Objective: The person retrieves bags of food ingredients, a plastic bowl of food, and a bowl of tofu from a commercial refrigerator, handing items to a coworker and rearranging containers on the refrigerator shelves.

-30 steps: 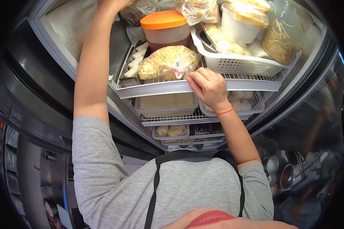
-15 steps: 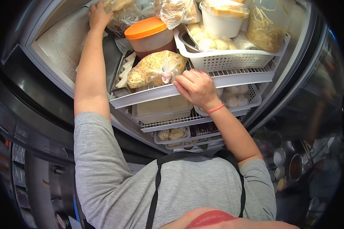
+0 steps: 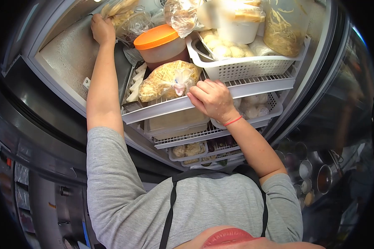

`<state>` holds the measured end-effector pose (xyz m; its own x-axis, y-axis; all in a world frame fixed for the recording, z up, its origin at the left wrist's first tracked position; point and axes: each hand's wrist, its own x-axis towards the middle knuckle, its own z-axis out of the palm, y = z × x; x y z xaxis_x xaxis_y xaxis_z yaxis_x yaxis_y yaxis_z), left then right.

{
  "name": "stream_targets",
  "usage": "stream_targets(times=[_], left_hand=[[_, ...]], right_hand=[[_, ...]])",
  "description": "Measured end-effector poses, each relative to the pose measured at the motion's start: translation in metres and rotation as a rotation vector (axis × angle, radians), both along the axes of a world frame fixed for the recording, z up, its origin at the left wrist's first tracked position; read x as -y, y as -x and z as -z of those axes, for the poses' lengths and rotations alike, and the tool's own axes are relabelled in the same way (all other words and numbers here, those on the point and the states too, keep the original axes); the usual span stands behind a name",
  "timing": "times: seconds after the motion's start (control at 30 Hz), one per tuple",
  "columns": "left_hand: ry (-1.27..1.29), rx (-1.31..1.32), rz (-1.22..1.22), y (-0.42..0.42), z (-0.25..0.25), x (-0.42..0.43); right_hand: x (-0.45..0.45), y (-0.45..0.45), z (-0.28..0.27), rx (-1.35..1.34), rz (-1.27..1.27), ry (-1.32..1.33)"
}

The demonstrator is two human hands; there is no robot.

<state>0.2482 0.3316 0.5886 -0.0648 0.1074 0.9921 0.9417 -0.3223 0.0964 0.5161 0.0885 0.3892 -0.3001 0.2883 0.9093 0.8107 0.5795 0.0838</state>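
High at the back left of the open fridge, my left hand [image 3: 103, 30] is against a clear plastic bag of pale yellow food [image 3: 119, 11]; its fingertips are partly hidden, so its hold is unclear. My right hand [image 3: 213, 98] is curled over the front edge of the upper wire shelf [image 3: 153, 111]. Just left of it lies a knotted clear bag of yellow shreds [image 3: 169, 79]. Behind that bag stands a tub with an orange lid [image 3: 157, 38]. To the right, a white perforated basket [image 3: 249, 68] holds pale round pieces [image 3: 226, 47] and a white container [image 3: 237, 31].
A jar of pale strips [image 3: 283, 33] stands at the right of the upper shelf. Lower shelves hold a lidded box [image 3: 176, 122], a basket of wrapped pale items [image 3: 253, 106] and small trays [image 3: 189, 150]. The fridge wall [image 3: 68, 58] is at the left.
The view has shifted, bringing my left hand into sight beside the bag at the back left. My right hand stays curled at the shelf edge.
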Motion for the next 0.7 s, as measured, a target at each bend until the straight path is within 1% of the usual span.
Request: stream_targets(times=[0.1,0.2,0.27,0.3,0.33,0.4,0.43,0.47,0.53,0.57,0.6,0.67,0.7], left_hand=[[-0.009,0.058,0.037,0.002,-0.001,0.007],[-0.077,0.091,0.064,-0.003,-0.002,0.016],[-0.139,0.079,0.076,-0.008,0.0,0.022],[-0.234,0.038,0.031,-0.009,0.002,0.02],[-0.237,0.041,0.024,-0.007,0.001,0.019],[-0.341,-0.079,0.191,-0.004,0.0,0.025],[-0.38,-0.061,0.216,-0.007,-0.002,0.026],[-0.378,-0.059,0.209,-0.007,-0.001,0.028],[-0.241,0.046,0.304,-0.006,-0.003,0.03],[-0.36,0.032,0.326,-0.02,-0.004,0.05],[-0.362,0.031,0.323,-0.02,-0.003,0.058],[-0.229,0.056,0.464,-0.02,-0.003,0.072],[-0.233,0.057,0.461,-0.02,-0.003,0.078]], right_hand=[[0.0,0.0,0.0,0.009,0.003,0.01],[0.001,0.002,-0.001,0.015,0.004,0.015],[0.002,0.001,-0.002,0.016,0.001,0.017],[0.002,0.0,-0.002,0.016,-0.004,0.018],[0.002,0.0,-0.003,0.017,-0.01,0.017],[0.002,0.001,-0.004,0.019,-0.015,0.021],[0.003,0.001,-0.004,0.016,-0.013,0.03],[0.003,0.001,-0.003,0.019,-0.019,0.032],[0.002,0.001,-0.002,-0.004,-0.031,0.02],[0.002,0.002,-0.003,-0.002,-0.037,0.018],[0.002,0.002,-0.002,-0.012,-0.047,0.037],[0.003,0.002,-0.002,-0.02,-0.058,0.053],[0.003,0.001,-0.002,-0.019,-0.054,0.054]])
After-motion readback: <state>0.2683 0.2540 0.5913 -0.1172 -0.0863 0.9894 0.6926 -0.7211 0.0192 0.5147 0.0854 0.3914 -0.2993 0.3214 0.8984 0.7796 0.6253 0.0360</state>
